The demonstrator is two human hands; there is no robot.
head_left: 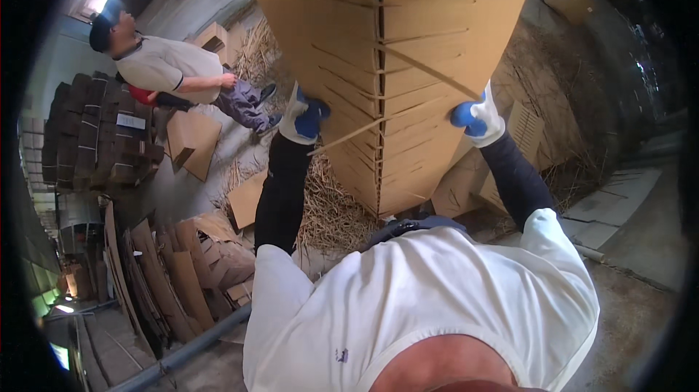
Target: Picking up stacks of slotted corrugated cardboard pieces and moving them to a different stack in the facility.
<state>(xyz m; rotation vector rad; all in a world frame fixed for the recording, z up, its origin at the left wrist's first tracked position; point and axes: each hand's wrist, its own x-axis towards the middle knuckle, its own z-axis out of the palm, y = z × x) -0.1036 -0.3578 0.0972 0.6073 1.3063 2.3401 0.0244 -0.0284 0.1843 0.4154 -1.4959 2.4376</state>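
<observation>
A large stack of slotted cardboard sheets (pixel 429 6) stands in front of me, with a dark gap running down its middle and thin slits across both halves. My left hand (pixel 304 116), in a white glove with blue coating, grips its left edge, the thumb lying on the face. At the right edge my right hand (pixel 478 116) grips it in a matching glove. The other fingers of both hands are hidden behind the cardboard. Two loose cardboard strips (pixel 349 135) stick out slantwise from the face.
A person (pixel 178 68) in a light shirt stands at the left, near bundled dark stacks (pixel 98 130). Cardboard sheets (pixel 171 275) lean together at lower left by a metal pipe (pixel 193 348). Heaps of cardboard strips (pixel 331 210) cover the floor. Slotted cardboard pieces (pixel 520 133) lie at right.
</observation>
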